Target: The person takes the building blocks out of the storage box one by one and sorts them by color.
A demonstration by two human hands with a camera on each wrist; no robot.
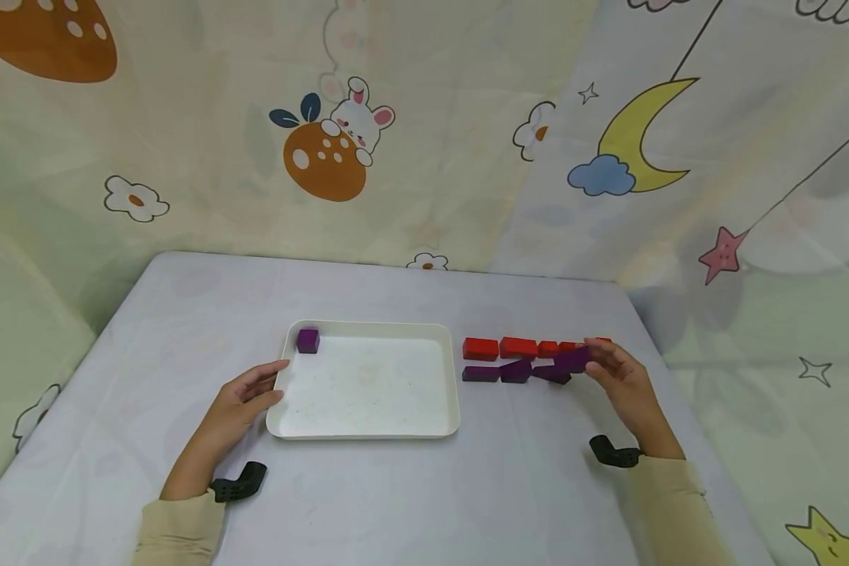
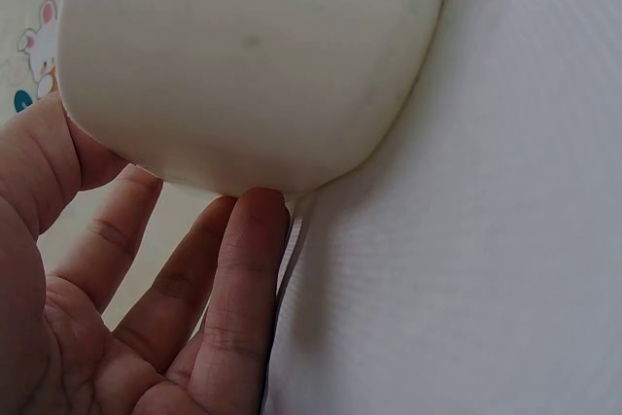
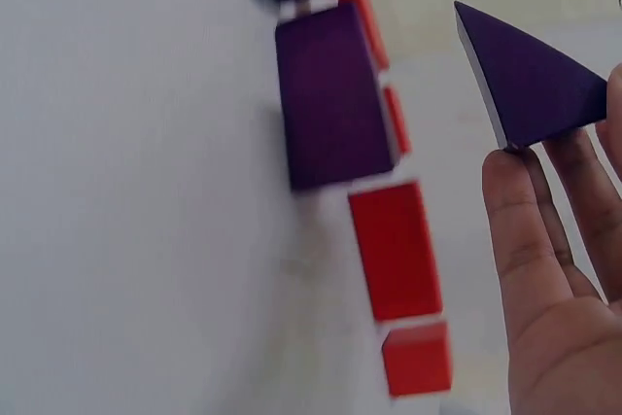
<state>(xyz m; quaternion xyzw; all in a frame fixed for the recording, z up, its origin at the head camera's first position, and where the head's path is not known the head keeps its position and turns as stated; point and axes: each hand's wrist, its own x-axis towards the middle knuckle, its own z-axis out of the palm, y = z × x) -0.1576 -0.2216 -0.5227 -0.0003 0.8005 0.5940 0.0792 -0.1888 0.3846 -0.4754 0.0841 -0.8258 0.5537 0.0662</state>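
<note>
A white rectangular tray (image 1: 368,428) lies on the table with a small purple block (image 1: 307,341) in its far left corner. My left hand (image 1: 237,405) holds the tray's left edge, and in the left wrist view its fingers (image 2: 248,269) meet the rim. Between the thumb and fingers of my right hand (image 1: 626,389) is a purple triangular block (image 3: 535,80), raised above the row of blocks. Below it are several purple blocks, one a tapered purple block (image 3: 335,99). A row of red blocks (image 1: 480,349) lies just behind them.
A white cloth covers the table (image 1: 410,503). Patterned fabric (image 1: 439,141) hangs behind and at the sides. Each wrist wears a black mount, the left mount (image 1: 240,482) and the right mount (image 1: 614,452), close above the table.
</note>
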